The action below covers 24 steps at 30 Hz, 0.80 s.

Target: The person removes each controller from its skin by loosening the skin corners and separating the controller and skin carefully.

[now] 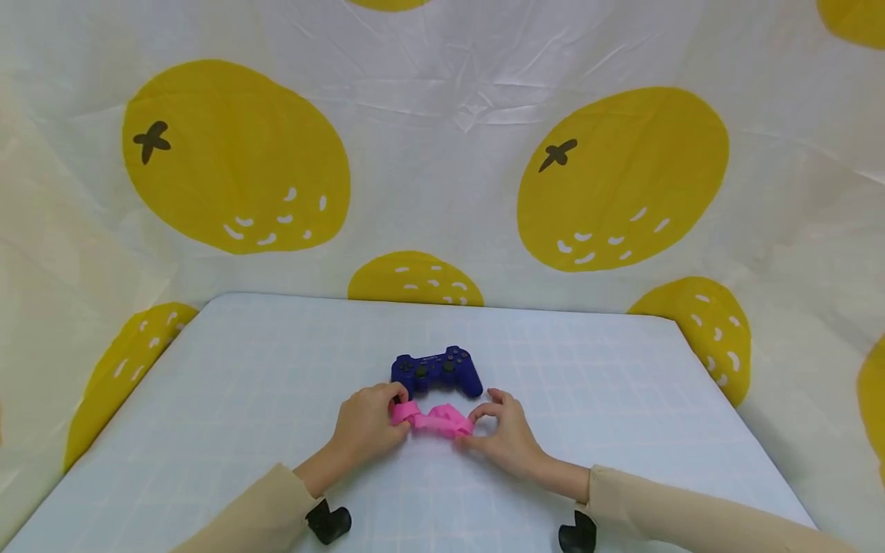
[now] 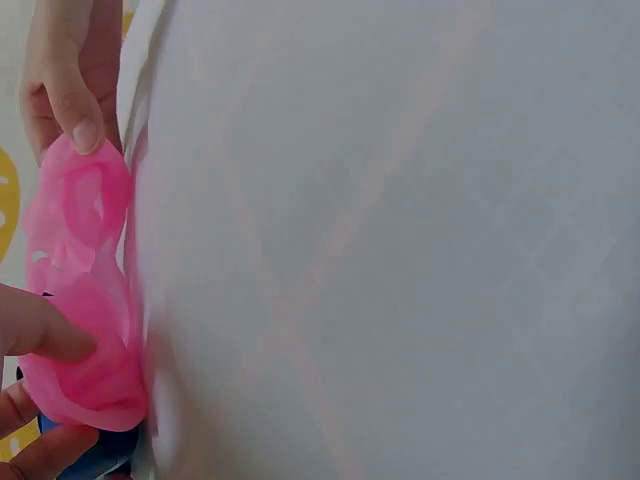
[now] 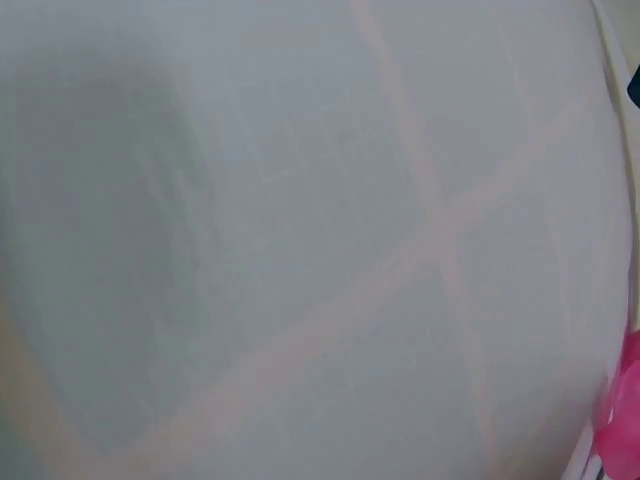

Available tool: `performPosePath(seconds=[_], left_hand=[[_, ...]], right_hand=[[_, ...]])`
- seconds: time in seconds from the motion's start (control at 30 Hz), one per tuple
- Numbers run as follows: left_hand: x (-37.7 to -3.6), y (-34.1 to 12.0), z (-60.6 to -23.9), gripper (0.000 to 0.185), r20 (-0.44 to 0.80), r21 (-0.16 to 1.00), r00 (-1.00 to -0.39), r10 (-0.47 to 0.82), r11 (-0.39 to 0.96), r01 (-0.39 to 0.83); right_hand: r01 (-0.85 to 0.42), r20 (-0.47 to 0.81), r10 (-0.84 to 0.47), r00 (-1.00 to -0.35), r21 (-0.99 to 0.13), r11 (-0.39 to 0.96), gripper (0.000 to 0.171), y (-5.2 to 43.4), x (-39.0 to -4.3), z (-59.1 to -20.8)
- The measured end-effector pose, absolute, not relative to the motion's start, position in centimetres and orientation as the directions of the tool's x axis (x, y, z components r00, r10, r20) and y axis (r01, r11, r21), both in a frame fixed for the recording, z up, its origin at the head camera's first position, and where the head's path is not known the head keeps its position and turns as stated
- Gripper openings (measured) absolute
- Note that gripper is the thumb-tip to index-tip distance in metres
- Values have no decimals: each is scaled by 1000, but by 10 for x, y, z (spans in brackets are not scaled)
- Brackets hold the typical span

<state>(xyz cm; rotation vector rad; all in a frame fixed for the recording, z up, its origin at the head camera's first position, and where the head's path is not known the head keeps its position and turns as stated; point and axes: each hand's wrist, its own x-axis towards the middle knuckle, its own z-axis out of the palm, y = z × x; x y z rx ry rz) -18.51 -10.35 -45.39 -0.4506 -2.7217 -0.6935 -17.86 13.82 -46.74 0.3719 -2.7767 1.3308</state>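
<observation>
Between the hands is a soft, bendy pink silicone cover [image 1: 445, 421], crumpled and with openings in it. Its left end is pinched by my left hand [image 1: 369, 418], thumb below and fingers above. My right hand [image 1: 508, 436] pinches the other end between thumb and fingers. Just beyond the cover lies a blue game controller [image 1: 437, 370] on the table, its left grip partly behind my left fingers. In the left wrist view, a thumb presses into the pink cover [image 2: 85, 240]. Only an edge of the cover [image 3: 622, 425] shows in the right wrist view.
A white table [image 1: 574, 369] with a faint grid spreads under everything. Behind it hangs a pale curtain [image 1: 435, 169] printed with yellow fruit. Black wrist mounts [image 1: 329, 522] sit below both sleeves.
</observation>
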Motion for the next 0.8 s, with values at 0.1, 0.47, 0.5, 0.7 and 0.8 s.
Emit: performPosePath(seconds=[0.1, 0.47, 0.5, 0.7, 0.8], left_hand=[[-183, -103, -455, 26, 375, 441, -904, 204, 818, 368], [-185, -105, -460, 31, 382, 570, -909, 168, 732, 375], [-185, -106, -459, 31, 378, 570, -909, 174, 730, 377], [-186, -112, -455, 30, 329, 538, -914, 238, 748, 389], [-189, -116, -455, 30, 311, 523, -905, 291, 742, 419]], right_hand=[[-255, 142, -231, -963, -763, 595, 24, 140, -184, -465], [-228, 67, -279, -958, -768, 599, 26, 142, -193, -457], [-227, 65, -279, -958, -766, 601, 26, 142, -191, -456], [-258, 94, -290, -952, -755, 602, 25, 142, -182, -456], [-257, 109, -273, -956, -758, 600, 24, 143, -182, -457]])
